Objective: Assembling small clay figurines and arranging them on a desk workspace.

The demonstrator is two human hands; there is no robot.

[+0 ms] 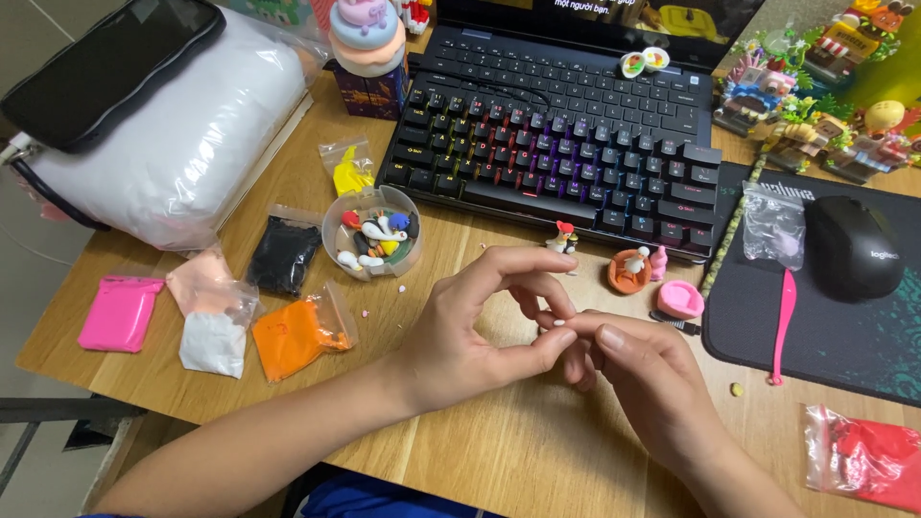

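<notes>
- Head view: left hand (470, 331) and right hand (638, 374) meet over the wooden desk (499, 451), fingertips pinching a tiny white clay bit (559, 323) between them.
- Nearby: orange clay bag (299, 336), round container of figures (372, 233), keyboard (556, 153).

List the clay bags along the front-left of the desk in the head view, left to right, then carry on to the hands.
Pink clay bag → white clay bag → orange clay bag → left hand → right hand → red clay bag.
</notes>
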